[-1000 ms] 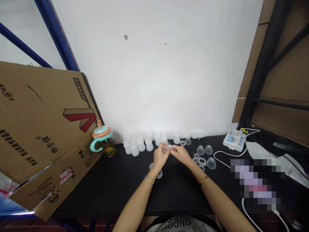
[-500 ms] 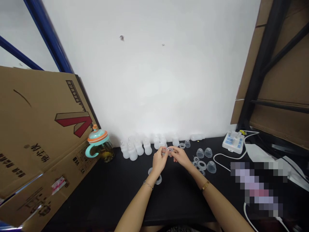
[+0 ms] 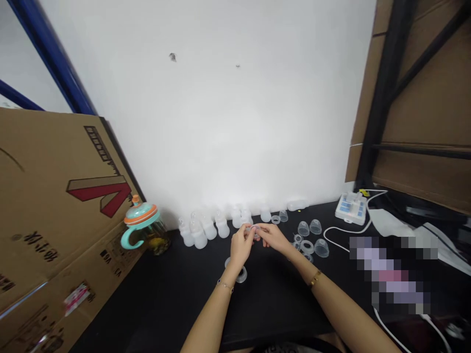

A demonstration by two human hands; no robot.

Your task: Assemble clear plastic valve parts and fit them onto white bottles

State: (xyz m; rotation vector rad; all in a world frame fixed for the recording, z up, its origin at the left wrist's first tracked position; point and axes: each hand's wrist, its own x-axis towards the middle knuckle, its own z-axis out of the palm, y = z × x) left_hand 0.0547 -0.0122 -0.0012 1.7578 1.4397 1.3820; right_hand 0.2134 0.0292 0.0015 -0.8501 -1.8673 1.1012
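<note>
Small clear plastic part (image 3: 254,231) is pinched between the left hand (image 3: 241,244) and right hand (image 3: 272,236), near the black tabletop's (image 3: 172,299) back edge; brown cardboard carton (image 3: 44,162) bears a red V logo (image 3: 99,195).

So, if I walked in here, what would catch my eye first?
Probably the left hand and right hand, pinching a small clear piece over the black table. Behind them stands a row of frosted bottles, and further left a teal-and-orange sippy cup sits against a large cardboard sheet.
</note>
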